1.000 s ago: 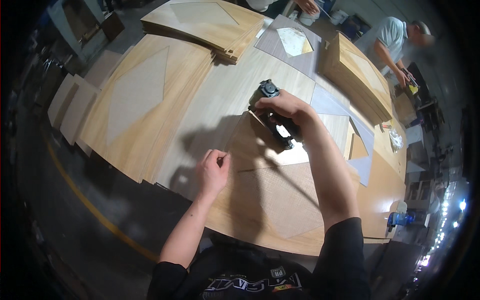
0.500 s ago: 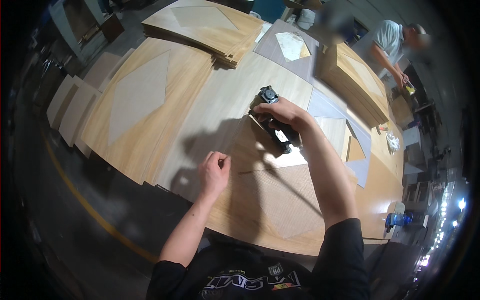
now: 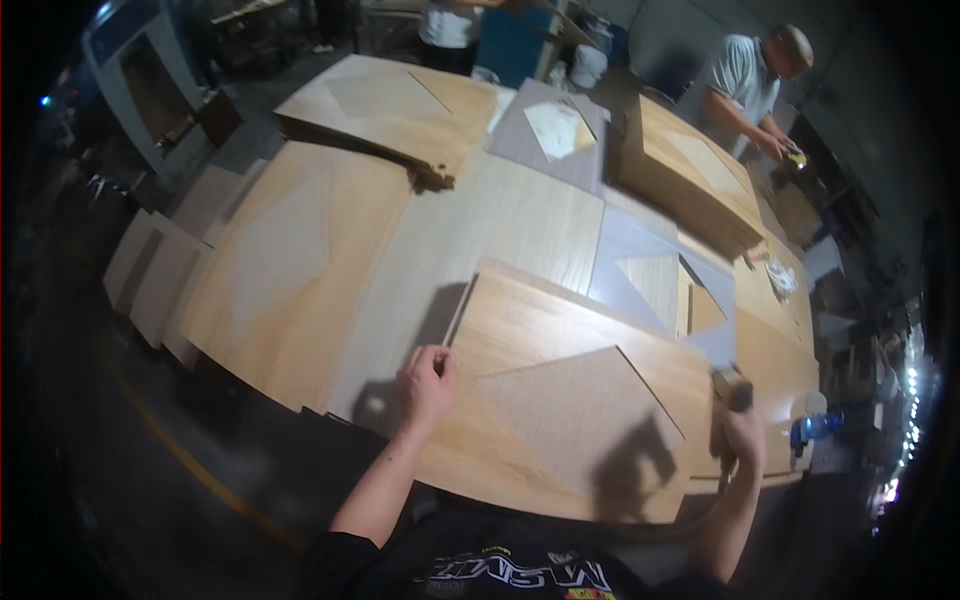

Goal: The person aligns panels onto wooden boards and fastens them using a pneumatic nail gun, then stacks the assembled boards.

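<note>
A wooden panel (image 3: 540, 310) with a paler, textured diamond inset (image 3: 570, 410) lies before me. My left hand (image 3: 428, 388) is closed at its left edge, fingertips against or just beside a thin pale strip (image 3: 461, 308) along that edge. Whether the fingers pinch anything is hidden. Over the panel's right end, my right hand (image 3: 742, 435) grips a black nail gun (image 3: 734, 390), smeared by motion. The gun's shadow falls on the inset.
Stacks of similar panels stand at left (image 3: 290, 240), far left (image 3: 390, 105) and far right (image 3: 690, 170). Grey panels with diamond cutouts (image 3: 655, 270) lie behind mine. A blue bottle (image 3: 818, 427) is at the right. A co-worker (image 3: 745, 85) handles a tool at the far right.
My right hand has carried the nail gun from the panel's far left corner to its right end. The left hand stays closed near the left edge. The view has shifted.
</note>
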Available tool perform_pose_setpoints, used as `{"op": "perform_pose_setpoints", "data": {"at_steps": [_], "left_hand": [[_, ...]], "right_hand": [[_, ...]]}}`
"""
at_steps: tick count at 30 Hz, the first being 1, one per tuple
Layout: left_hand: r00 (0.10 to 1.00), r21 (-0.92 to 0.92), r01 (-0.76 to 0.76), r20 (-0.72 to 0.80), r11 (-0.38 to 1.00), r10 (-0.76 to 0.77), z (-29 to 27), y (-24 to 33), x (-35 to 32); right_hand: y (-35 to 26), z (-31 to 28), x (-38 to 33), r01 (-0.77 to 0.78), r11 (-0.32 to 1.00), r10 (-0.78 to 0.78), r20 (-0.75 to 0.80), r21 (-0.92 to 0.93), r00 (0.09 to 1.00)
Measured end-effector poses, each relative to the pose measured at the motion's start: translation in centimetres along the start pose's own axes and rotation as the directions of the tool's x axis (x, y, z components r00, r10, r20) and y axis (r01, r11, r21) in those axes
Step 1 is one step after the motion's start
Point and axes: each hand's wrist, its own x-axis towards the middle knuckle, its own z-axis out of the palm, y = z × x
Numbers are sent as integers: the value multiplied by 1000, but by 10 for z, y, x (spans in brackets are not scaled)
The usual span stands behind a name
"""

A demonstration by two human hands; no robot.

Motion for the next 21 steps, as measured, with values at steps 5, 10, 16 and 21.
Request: {"op": "perform_pose_setpoints", "data": {"at_steps": [5,10,16,21], "left_hand": [[991,169,4,130,986,-26,-8,21,-18],[964,445,41,219,895,-153,-36,36,-60],[964,439,88,188,894,-188,-48,33,-82],[973,357,106,157,928,-171,-37,10,-85]], "right_hand": [[294,-73,58,-5,980,-85,-444,-197,892],[342,-23,87,-250,901,28,-526,-355,850],[309,7,40,32,991,27,-429,130,903],[239,3,-89,-90,996,90,-38,-13,995]]}}
